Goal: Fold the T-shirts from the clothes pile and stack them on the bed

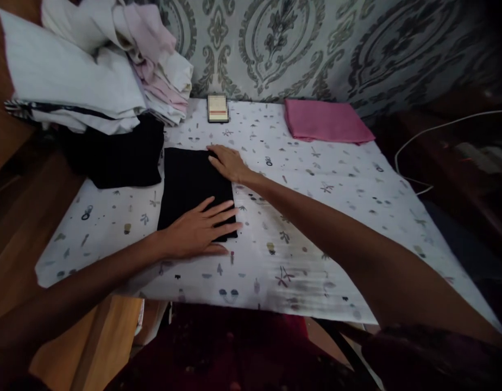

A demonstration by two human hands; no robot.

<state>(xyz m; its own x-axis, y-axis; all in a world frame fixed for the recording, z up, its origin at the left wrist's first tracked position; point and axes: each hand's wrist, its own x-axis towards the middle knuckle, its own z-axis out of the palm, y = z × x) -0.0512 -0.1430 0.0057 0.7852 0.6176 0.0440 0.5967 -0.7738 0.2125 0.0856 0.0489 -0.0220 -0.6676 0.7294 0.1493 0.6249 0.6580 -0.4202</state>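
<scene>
A folded black cloth (pixel 189 182) lies flat in a rough rectangle on the white patterned table cover (pixel 300 179). My left hand (pixel 198 228) rests across its near edge, palm down with the fingers spread to the right. At the far right corner of the cloth my right hand (pixel 227 163) lies with its fingers stretched out over the edge. Neither hand grips anything. Just left of the folded cloth is another black cloth (pixel 120 157), partly under a pile of light garments.
White and pink garments (pixel 80 76) are heaped at the back left. A small device with a lit screen (pixel 218 108) sits near the patterned wall (pixel 275 43). Folded pink fabric (pixel 328 120) lies at the back right. Beyond the right edge runs a white cable (pixel 414 133).
</scene>
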